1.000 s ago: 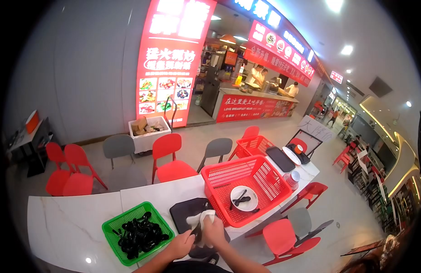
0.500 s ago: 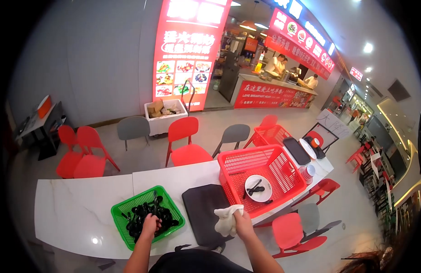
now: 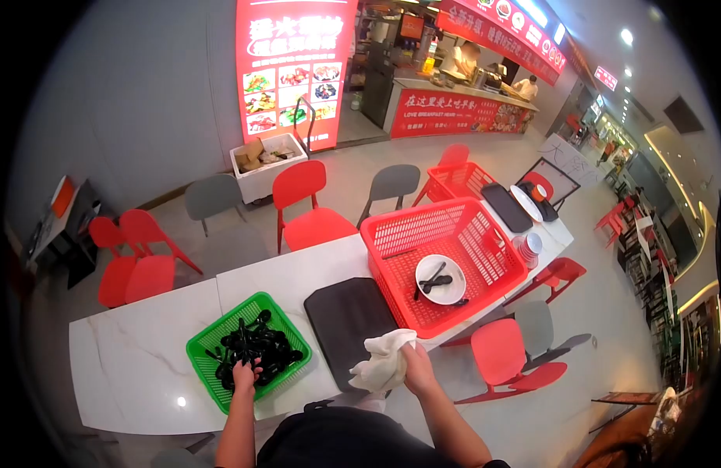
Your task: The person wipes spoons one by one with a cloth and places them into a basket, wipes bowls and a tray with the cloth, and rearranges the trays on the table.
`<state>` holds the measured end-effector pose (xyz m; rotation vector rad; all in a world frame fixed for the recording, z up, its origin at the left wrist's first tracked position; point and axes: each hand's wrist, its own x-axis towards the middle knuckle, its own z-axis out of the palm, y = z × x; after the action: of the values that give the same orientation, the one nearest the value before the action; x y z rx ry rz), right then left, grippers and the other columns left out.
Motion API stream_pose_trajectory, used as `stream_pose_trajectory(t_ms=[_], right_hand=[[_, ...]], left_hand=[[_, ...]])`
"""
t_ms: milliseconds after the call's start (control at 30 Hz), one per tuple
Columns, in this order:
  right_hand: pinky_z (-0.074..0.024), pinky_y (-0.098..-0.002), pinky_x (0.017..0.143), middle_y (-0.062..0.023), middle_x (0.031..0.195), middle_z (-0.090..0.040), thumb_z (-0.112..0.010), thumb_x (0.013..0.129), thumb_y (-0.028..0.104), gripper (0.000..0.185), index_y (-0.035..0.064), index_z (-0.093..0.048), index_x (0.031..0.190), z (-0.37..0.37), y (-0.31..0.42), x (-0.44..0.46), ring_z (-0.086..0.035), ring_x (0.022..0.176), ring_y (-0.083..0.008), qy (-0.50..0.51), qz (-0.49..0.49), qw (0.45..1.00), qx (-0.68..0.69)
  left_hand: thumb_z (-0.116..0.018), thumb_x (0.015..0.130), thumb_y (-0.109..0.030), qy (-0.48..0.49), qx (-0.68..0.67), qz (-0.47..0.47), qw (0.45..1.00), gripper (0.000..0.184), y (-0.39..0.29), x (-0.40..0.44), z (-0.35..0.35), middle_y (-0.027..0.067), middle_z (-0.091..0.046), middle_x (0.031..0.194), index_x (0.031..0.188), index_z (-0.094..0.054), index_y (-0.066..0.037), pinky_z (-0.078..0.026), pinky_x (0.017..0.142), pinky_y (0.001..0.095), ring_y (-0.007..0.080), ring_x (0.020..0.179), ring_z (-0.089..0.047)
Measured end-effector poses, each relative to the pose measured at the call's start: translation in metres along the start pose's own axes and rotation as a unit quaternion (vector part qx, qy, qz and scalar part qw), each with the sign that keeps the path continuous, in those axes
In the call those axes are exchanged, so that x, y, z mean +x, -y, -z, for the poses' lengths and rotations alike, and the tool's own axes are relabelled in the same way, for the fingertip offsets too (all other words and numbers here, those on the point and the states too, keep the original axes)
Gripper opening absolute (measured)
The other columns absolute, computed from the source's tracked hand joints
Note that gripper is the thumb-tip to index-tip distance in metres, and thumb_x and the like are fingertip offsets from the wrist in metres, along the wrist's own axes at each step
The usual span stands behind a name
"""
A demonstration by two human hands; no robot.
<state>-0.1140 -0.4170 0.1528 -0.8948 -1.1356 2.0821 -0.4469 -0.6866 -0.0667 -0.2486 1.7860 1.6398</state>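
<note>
My left hand (image 3: 246, 376) reaches into a green plastic basket (image 3: 207, 341) filled with black spoons (image 3: 276, 348). Its fingers are closed on a black spoon among the pile, though the grip is partly hidden. A crumpled white cloth (image 3: 382, 363) hangs from my right hand (image 3: 419, 370), which is closed around one end of it. Between the hands, a dark tray (image 3: 346, 324) lies flat on the white table. Just beyond the cloth stands a large red basket (image 3: 485, 269), holding a white bowl (image 3: 441, 290) with black spoons in it.
The white marbled table (image 3: 126, 351) runs across the view. Stacked cups (image 3: 529, 248), another dark tray (image 3: 507, 207) and a second red basket (image 3: 458, 183) stand at its right end. Red and grey chairs (image 3: 313, 212) line both sides. A white bin (image 3: 264, 173) stands behind.
The view has tilted down and shifted slightly. My left hand remains in the green basket among the spoons. My right hand still grips the cloth, which now hangs more spread out.
</note>
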Motion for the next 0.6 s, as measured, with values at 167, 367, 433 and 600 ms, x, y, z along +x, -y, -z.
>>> stream_pose_trajectory(t_ms=[167, 367, 433, 600], right_hand=[[-0.0541, -0.0343, 0.086, -0.0105, 0.107, -0.068, -0.05, 0.103, 0.024, 0.03, 0.0001, -0.062, 0.117, 0.024, -0.012, 0.003, -0.068, 0.098, -0.0207, -0.009, -0.012, 1.0, -0.022], [-0.0539, -0.037, 0.089, -0.0123, 0.112, -0.068, -0.047, 0.104, 0.027, 0.034, 0.0009, -0.059, 0.123, 0.032, -0.012, 0.002, -0.068, 0.101, -0.0238, 0.01, -0.057, 0.998, 0.018], [-0.0531, -0.0382, 0.092, -0.0129, 0.117, -0.067, -0.046, 0.105, 0.028, 0.037, 0.0013, -0.056, 0.128, 0.036, -0.014, 0.004, -0.067, 0.105, -0.025, 0.028, -0.077, 0.996, 0.047], [-0.0468, -0.0411, 0.104, -0.0145, 0.134, -0.059, -0.044, 0.107, 0.033, 0.046, 0.0022, -0.047, 0.141, 0.029, 0.019, -0.009, -0.06, 0.121, -0.0276, 0.121, -0.045, 0.987, 0.098]], left_hand=[[-0.043, 0.106, -0.02, 0.003, 0.045, -0.034, 0.998, 0.024, 0.0, 0.006, -0.008, 0.0075, -0.073, 0.092, 0.109, -0.06, -0.004, -0.042, 0.046, 0.0269, 0.0124, 0.057, -0.061], [-0.048, 0.102, -0.024, -0.055, 0.085, -0.027, 0.995, 0.028, 0.023, 0.038, -0.005, 0.0082, -0.066, 0.079, 0.12, -0.049, -0.003, -0.04, 0.042, 0.0292, 0.0165, 0.048, -0.055], [-0.051, 0.099, -0.026, -0.115, 0.034, -0.026, 0.992, 0.038, 0.021, 0.035, -0.017, 0.0078, -0.063, 0.075, 0.129, -0.042, -0.003, -0.039, 0.041, 0.0298, 0.0175, 0.047, -0.054], [-0.056, 0.092, -0.016, -0.132, 0.062, 0.022, 0.989, 0.06, -0.006, 0.006, -0.035, 0.0082, -0.062, 0.076, 0.143, -0.027, -0.005, -0.04, 0.042, 0.0295, 0.0164, 0.05, -0.054]])
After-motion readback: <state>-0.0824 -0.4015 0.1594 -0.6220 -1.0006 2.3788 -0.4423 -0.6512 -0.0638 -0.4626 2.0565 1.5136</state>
